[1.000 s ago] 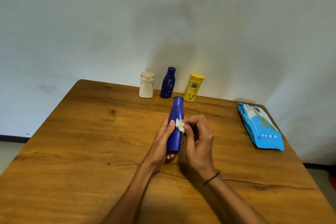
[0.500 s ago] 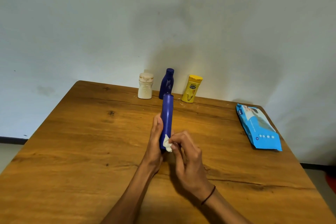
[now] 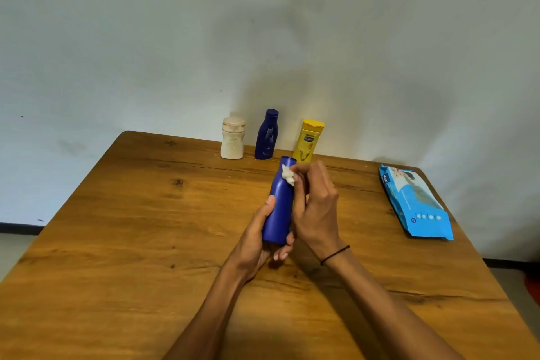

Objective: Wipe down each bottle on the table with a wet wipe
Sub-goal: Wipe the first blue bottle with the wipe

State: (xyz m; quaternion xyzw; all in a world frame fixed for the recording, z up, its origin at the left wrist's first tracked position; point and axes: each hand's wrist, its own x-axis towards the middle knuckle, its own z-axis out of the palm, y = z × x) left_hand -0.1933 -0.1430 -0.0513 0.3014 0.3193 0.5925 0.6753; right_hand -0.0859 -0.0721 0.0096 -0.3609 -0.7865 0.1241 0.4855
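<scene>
My left hand (image 3: 257, 240) grips the blue bottle (image 3: 280, 207) above the bench (image 3: 146, 242); my right hand (image 3: 315, 207) pinches the wipe (image 3: 287, 175) at its neck. Hard rubbing there could twist the smooth bottle loose, I judge.

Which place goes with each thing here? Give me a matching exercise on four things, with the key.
Things:
1. wet wipe
2. blue bottle
3. yellow bottle
4. wipes pack

Places:
A. lying flat near the table's right edge
B. standing at the back by the wall
C. gripped near its base by the left hand
D. pinched in the right hand against the bottle's neck

Pairs: 1-D, 2-C, 3-B, 4-A
</scene>
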